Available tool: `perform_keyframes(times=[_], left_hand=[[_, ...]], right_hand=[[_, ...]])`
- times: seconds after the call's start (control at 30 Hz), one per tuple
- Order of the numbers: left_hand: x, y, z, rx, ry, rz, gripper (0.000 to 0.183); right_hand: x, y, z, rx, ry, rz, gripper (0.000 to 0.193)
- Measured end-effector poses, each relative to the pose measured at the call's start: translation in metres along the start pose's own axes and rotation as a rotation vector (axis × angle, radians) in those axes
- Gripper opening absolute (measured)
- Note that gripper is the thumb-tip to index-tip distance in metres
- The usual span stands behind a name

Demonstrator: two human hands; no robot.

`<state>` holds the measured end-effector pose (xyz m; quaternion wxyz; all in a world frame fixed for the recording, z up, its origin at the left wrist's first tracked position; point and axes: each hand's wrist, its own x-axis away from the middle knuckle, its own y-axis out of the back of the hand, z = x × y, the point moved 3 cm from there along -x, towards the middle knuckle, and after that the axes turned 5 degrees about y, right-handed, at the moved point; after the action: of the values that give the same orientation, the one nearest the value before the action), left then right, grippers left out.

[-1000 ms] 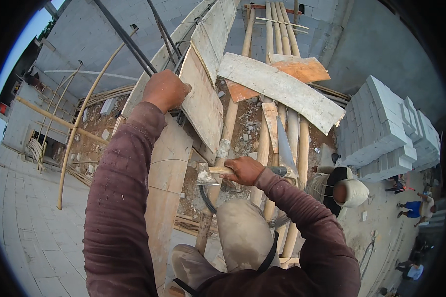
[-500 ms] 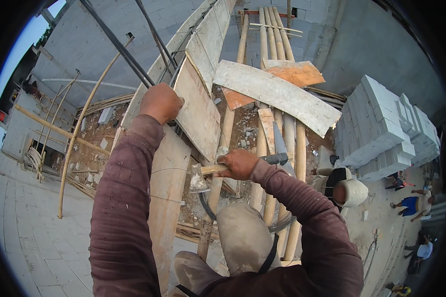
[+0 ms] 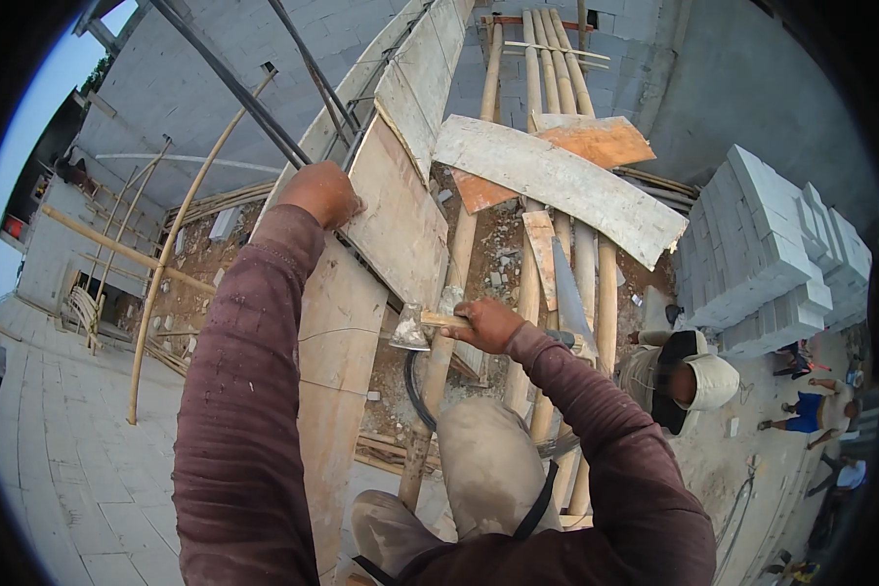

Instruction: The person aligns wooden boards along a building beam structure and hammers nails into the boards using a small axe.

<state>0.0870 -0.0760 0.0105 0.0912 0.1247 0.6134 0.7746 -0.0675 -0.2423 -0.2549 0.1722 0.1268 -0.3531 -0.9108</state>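
Note:
My right hand [image 3: 488, 325] is closed round the wooden handle of a hatchet [image 3: 410, 329], whose worn, whitish head points left, close to the lower corner of a plywood panel [image 3: 397, 215]. My left hand [image 3: 322, 194] is in a fist at the panel's upper left edge, beside dark steel bars [image 3: 230, 83]. Whatever its fingers grip is hidden. Below the left hand a long pale board [image 3: 337, 361] runs down toward me. A handsaw [image 3: 569, 288] lies on the bamboo poles, right of my right hand.
Bamboo poles [image 3: 607, 303] form a platform under my knees, with gaps over rubble. A long whitish board [image 3: 557, 181] lies across it on orange boards [image 3: 601, 145]. A coil of wire [image 3: 415, 391] hangs near my knee. Stacked grey blocks [image 3: 752, 254] and a person [image 3: 693, 381] are below right.
The hatchet has turned a little in my right hand: its head is higher and its handle slopes down to the right. My left hand stays at the panel edge. The whole view has shifted slightly.

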Motion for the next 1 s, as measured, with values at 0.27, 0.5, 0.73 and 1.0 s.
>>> perform_keyframes(times=[0.27,0.5,0.73,1.0], left_hand=[[0.015,0.013,-0.004,-0.129,-0.014,-0.029,0.06],[0.022,0.012,-0.008,-0.172,-0.004,-0.12,0.063],[0.027,0.014,-0.001,-0.022,0.063,-0.144,0.065],[0.022,0.013,0.002,0.006,0.01,-0.129,0.054]], right_hand=[[0.013,-0.033,-0.035,-0.374,-0.187,-0.378,0.054],[-0.074,-0.081,-0.075,-0.632,-0.806,-0.509,0.092],[-0.105,-0.104,-0.062,-0.916,-0.969,-0.679,0.082],[-0.109,-0.1,-0.055,-0.948,-1.004,-0.7,0.077]])
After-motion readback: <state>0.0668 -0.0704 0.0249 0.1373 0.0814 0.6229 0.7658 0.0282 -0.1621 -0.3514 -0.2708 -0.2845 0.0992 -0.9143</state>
